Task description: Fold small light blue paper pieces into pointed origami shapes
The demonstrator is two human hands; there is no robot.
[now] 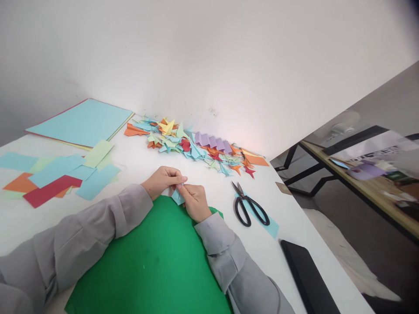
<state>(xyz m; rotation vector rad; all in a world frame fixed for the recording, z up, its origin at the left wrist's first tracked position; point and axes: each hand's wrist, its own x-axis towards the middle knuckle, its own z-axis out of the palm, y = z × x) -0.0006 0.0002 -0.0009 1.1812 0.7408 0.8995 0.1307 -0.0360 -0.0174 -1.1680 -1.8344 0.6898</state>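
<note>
My left hand [163, 179] and my right hand [195, 201] meet above the far edge of a large green sheet [153, 266]. Both pinch a small folded piece of light blue paper [177, 197] between their fingertips. Most of that piece is hidden by my fingers. Grey sleeves cover both forearms.
Black scissors [248, 205] lie on a light blue strip [266, 220] to the right. A row of folded coloured paper shapes [196, 146] runs along the wall. Cut coloured rectangles [57, 179] and a stack of large sheets [81, 122] lie left. A black flat object [307, 279] sits near the table's right edge.
</note>
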